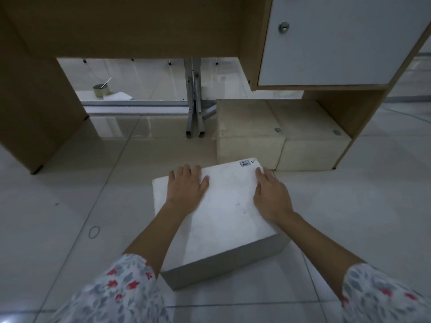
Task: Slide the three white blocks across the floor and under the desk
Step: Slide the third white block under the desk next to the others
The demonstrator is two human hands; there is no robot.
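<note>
A large white block (224,213) lies on the tiled floor in front of me, turned a little askew, with a small label at its far right corner. My left hand (187,185) rests flat on its top near the far left edge, fingers spread. On the block's right edge my right hand (270,194) presses, fingers stretched forward. Two more white blocks sit side by side in the shadow under the desk: one (247,131) just beyond the near block, the other (312,141) to its right beneath the cabinet. The wooden desk (130,26) spans the top of the view.
The desk's left side panel (37,117) reaches the floor. Metal legs (194,113) stand in the middle of the opening. A white cabinet door (338,38) hangs at right. A tape roll (101,90) and paper lie beyond the desk. A rubber band (94,231) lies at left.
</note>
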